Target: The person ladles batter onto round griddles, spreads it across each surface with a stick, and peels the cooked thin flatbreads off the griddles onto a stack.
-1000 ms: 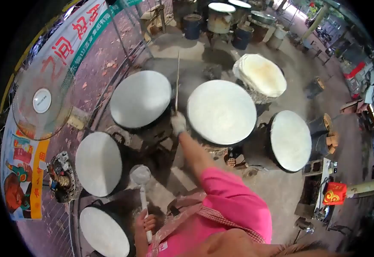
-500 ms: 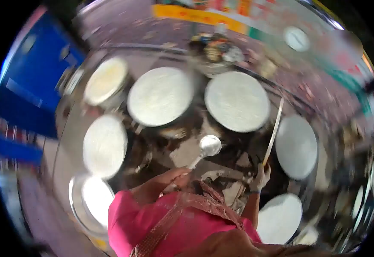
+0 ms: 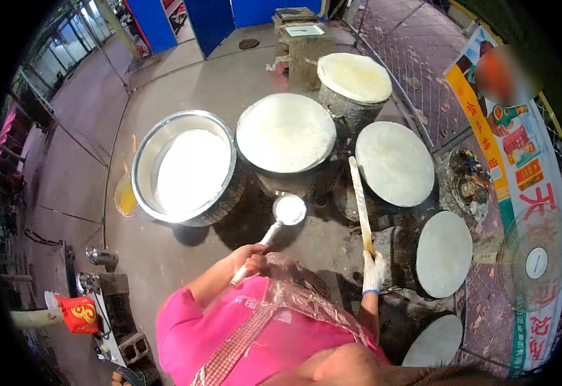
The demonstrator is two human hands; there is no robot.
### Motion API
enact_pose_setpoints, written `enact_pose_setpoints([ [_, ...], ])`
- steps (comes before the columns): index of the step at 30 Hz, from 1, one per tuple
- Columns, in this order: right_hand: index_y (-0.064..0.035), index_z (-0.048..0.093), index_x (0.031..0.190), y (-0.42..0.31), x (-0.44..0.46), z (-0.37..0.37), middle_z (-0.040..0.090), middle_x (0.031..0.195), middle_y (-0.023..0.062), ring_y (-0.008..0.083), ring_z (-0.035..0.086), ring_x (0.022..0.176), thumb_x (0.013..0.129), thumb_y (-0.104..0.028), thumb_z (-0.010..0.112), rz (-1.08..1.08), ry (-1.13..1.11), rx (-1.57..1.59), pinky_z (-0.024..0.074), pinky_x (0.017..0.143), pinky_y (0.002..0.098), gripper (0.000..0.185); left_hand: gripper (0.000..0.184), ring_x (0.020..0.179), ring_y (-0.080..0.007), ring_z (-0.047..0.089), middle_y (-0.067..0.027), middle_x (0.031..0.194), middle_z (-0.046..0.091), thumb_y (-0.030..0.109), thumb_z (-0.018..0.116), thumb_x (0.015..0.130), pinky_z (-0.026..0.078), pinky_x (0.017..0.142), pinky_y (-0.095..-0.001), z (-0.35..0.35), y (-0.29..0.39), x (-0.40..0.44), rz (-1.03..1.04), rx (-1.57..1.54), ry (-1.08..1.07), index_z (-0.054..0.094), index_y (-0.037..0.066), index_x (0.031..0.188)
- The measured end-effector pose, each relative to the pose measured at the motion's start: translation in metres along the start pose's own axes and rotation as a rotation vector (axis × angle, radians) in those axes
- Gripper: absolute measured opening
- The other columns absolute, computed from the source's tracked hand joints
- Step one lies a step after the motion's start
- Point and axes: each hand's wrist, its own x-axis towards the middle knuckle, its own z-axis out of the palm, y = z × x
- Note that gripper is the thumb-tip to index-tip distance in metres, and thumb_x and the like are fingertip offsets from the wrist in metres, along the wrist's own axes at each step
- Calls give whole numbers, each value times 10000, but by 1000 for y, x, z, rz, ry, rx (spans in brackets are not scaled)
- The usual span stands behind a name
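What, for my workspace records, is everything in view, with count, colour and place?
Round flat tops: five, pale, centre to lower right
Basin: one, silver, left of centre
Container: one, yellow inside, left of basin
Metal pot: one, silver, left
Bag: one, red and gold, lower left
Fan: one, pale, right
Banners: count unclear, multicoloured, far right
Panels: count unclear, blue, top
Ladle: one, white, centre
Stick: one, tan, right of ladle
Clutter: too small to count, mixed colours, edges
Shirt: one, pink, bottom
Left hand: one, bare, around ladle handle
Right hand: one, white-gloved, around stick
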Motion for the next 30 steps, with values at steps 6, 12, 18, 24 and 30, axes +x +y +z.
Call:
enact_pose_setpoints([
  [6,-84,606,968,-106,-58,40,619,838,193,367,584,786,790,-445,546,-10,-33,-459,456,679,436,407,425,323,-63,277,29,460,298,330,478,867,217,268,-206,-72,55,-93,46,-217,-39,281,135,546],
  [12,-97,588,992,-153,-92,46,617,806,182,355,591,764,801,-434,533,-56,-197,-575,461,664,431,391,442,311,-50,245,44,441,268,353,468,869,200,260,-191,-101,87,-130,159,-319,-31,282,127,537],
  [18,-110,588,1033,-187,-52,79,623,883,190,363,594,828,767,-481,551,-207,-335,-612,465,720,437,458,450,313,-54,240,40,438,261,357,466,869,199,260,-189,-110,76,-131,297,-367,-143,299,116,528],
  [24,-118,344,1287,-282,7,172,440,1147,223,386,561,929,747,-458,586,-473,-485,-641,480,779,422,683,424,305,-45,228,43,425,264,356,461,863,214,257,-189,-118,45,-132,356,-481,-169,290,125,551],
  [30,-55,482,1076,-329,73,266,526,1058,166,335,556,947,714,-362,629,-952,-413,-683,464,787,420,497,363,330,-50,263,44,463,302,332,500,857,238,272,-180,-142,25,-135,466,-593,-110,352,114,608],
])
